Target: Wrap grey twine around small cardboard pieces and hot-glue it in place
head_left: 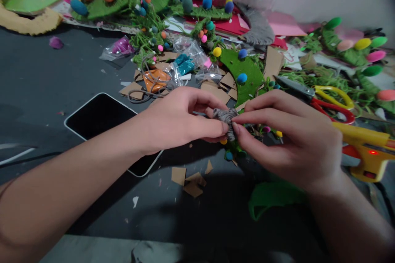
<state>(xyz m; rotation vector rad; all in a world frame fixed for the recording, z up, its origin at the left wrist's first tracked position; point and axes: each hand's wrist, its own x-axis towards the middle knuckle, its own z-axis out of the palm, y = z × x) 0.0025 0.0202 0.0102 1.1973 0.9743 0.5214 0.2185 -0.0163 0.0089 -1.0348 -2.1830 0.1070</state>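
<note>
A small piece wrapped in grey yarn (224,117) is pinched between my two hands above the dark table. My left hand (182,121) grips its left side with thumb and fingers. On its right side, the thumb and fingertips of my right hand (286,137) press against the yarn. Behind the hands lies a green yarn-wrapped curved piece (243,72) with coloured egg-shaped pieces on it. A loose grey cord (145,92) trails on the table beyond my left hand. What is inside the grey wrapping cannot be seen.
A phone (98,117) lies under my left forearm. Scissors (333,102) and a yellow glue gun (364,148) with a red light are at the right. Cardboard scraps (193,183) lie in front. Small plastic bags (157,78) and a beige wreath ring (46,20) are farther back.
</note>
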